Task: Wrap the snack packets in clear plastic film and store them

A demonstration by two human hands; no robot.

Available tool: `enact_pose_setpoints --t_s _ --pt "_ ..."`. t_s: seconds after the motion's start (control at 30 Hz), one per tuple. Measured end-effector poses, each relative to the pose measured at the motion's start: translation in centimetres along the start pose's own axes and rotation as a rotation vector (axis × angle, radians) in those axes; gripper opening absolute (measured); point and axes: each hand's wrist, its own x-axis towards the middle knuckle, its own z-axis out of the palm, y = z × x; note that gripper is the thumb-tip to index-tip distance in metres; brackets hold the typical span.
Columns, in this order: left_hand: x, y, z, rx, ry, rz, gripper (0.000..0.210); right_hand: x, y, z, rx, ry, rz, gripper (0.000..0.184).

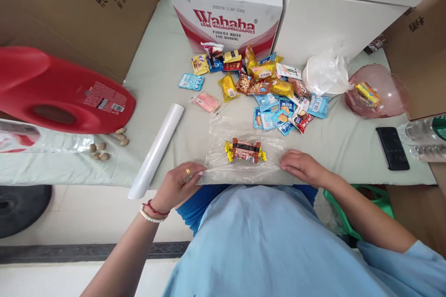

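A clear plastic bag [219, 148] lies spread flat at the table's front edge. On its middle rest a brown-wrapped snack [246, 150] and yellow-wrapped candy [228, 151] that shows at both ends of it. My left hand [179, 183], with a ring on one finger, pinches the bag's near left corner. At the right edge of the bag, my right hand [301, 166] has its fingers pressed together on the plastic. A white roll of plastic [156, 151] lies slanted to the left of the bag.
Beyond the bag is a heap of wrapped snacks [261, 86], before a Wahaba-style water carton [226, 18]. At right stand a white bowl [325, 76], a pink bowl [369, 106], a phone [392, 148] and bottles [423, 132]. A red jug [66, 97] and several nuts [101, 151] lie left.
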Motion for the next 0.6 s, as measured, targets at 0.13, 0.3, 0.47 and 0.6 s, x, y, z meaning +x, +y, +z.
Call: enact_pose_setpoints --t_s 0.13,0.3,0.47,0.6 --pt "4.6 0.8 -1.5 -0.027 0.016 -0.138 0.031 2.3 -0.3 -2.4 0.061 0.077 0.207 0.029" --pt "10.7 -1.1 0.7 0.04 0.03 -0.312 0.028 3.8 0.9 -2.5 0.043 0.043 0.677 0.033" --pt "12.3 -2.6 1.1 0.234 0.339 -0.359 0.033 5.6 -0.5 -4.2 -0.559 -0.129 0.835 0.032" --pt "9.6 1.2 0.5 0.371 0.755 -0.228 0.024 9.7 -1.9 -5.1 -0.617 -0.044 0.604 0.033"
